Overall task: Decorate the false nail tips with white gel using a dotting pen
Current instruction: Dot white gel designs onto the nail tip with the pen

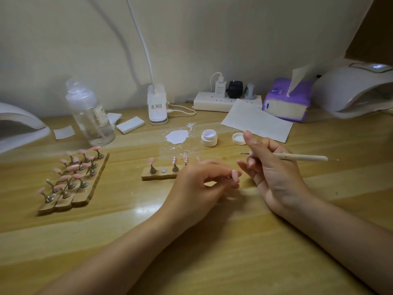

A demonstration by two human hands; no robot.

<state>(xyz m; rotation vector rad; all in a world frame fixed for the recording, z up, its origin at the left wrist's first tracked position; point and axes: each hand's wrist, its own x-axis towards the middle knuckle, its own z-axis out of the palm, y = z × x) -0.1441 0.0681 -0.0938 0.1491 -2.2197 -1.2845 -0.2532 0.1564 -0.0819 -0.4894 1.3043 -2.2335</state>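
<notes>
My left hand (200, 184) pinches a pink false nail tip (234, 175) at its fingertips, just above the table. Beside it, my right hand (270, 167) grips a cream dotting pen (297, 156) that lies level, its ball end pointing left. Behind my left hand a small wooden holder (158, 174) carries pink tips on metal stands, two of them with white dots (174, 161). An open white gel jar (209, 137) stands further back with its lid (238, 138) to the right. A white gel smear (177, 136) spreads on the table left of the jar.
Three wooden holders (70, 184) with several plain pink tips sit at left. A clear bottle (90, 116), lamp base (157, 105), power strip (214, 102), purple tissue pack (287, 101), paper sheet (255, 120), white pads (130, 124) and two nail lamps (19, 126) (357, 90) ring the back.
</notes>
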